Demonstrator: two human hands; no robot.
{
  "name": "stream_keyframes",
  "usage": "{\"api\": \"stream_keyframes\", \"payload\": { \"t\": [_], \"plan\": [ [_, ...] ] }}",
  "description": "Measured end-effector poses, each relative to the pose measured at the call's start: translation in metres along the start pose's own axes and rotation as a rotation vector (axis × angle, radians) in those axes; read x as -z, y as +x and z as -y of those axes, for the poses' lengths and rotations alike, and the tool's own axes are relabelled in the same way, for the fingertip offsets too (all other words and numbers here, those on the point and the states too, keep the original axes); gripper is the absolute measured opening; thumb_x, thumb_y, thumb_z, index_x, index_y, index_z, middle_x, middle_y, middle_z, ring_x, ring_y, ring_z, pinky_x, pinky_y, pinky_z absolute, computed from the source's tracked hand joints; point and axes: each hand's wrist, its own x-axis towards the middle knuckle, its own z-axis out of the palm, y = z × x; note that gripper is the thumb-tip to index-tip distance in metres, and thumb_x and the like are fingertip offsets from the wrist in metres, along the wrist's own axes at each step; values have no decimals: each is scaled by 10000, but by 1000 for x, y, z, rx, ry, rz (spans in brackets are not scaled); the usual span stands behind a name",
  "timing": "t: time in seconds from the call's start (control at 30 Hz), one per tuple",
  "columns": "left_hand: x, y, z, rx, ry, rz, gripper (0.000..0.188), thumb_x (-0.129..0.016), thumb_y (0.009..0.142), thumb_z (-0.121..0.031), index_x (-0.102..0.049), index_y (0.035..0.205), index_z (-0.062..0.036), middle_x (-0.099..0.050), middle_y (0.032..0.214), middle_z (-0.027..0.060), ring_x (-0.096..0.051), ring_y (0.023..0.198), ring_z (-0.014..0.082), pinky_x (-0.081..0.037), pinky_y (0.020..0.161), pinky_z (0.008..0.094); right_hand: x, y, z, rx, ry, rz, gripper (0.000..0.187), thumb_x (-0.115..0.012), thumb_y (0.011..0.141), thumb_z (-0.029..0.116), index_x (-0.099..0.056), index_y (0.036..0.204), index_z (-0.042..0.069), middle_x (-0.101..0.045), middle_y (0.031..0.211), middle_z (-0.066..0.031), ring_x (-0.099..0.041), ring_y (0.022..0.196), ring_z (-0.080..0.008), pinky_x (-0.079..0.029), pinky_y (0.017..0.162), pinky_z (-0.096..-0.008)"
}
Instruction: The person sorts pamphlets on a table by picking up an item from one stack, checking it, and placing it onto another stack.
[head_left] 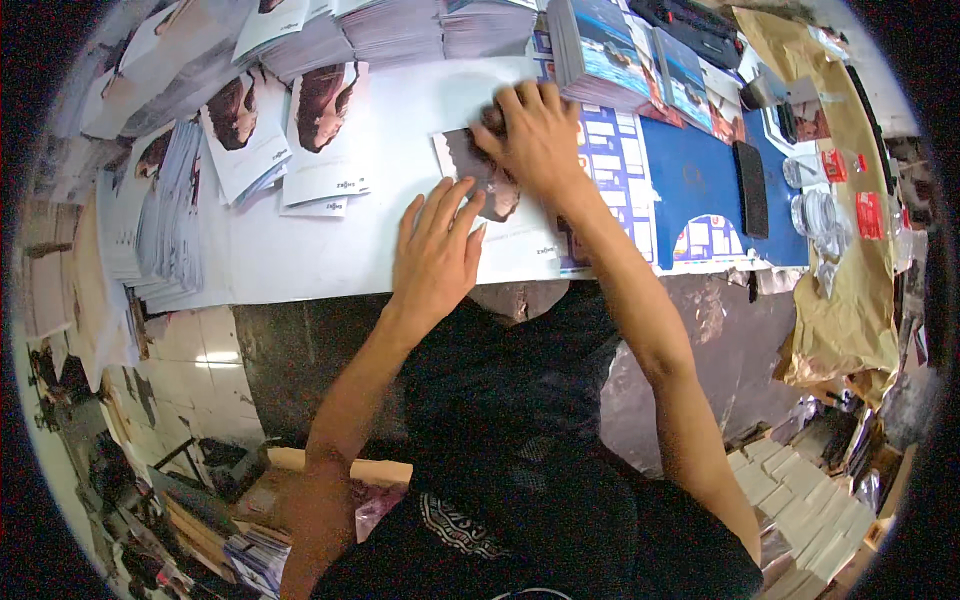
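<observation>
White booklet (506,218) with a dark picture lies under my left hand (436,238) and my right hand (536,142), near the front edge of the counter (270,255).
The left one is loosely open, its fingers a little spread, the fingertips on the booklet's left side, gripping nothing that I can see; the right one bends over the upper part, fingers curved and blurred, so I cannot tell if they pinch it. At left lie similar booklets (325,130); at right, a black oblong object (748,188) is on a blue sheet (680,160).
</observation>
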Motion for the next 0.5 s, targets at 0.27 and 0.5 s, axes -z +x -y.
{"api": "stream_keyframes", "payload": {
  "t": [0.27,0.5],
  "plan": [
    [2,1,1,26,-3,-2,429,-595,957,-173,-539,1361,-40,-470,1483,133,-408,1403,346,-302,1157,530,45,-65,15,63,118,84,398,-714,830,391,-629,1104,115,-579,1070,-93,-528,1100,-324,-379,920,-571],
    [5,2,-2,80,-89,-34,493,-647,913,-145,-535,1387,-74,-408,1534,136,-370,1423,384,-290,1161,546,109,-144,4,56,143,285,432,-803,727,321,-628,1065,118,-588,1091,-76,-506,1156,-317,-332,1020,-513]
  ]
}}
